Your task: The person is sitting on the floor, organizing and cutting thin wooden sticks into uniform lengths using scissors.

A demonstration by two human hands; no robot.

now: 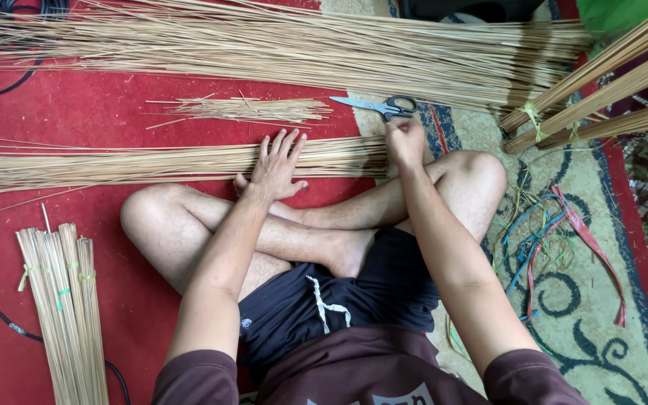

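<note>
Now your left hand [277,166] lies flat, fingers [285,142] spread, on the sticks [151,163]. Your right hand [404,142] is closed round their end, just beside the scissors [381,106].

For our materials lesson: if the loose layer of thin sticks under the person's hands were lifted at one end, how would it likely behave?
The loose sticks would probably sag and fan apart, being long, thin and untied. They look light. The left hand lies flat on them and the right hand bunches their ends, suggesting they slide easily.
</note>
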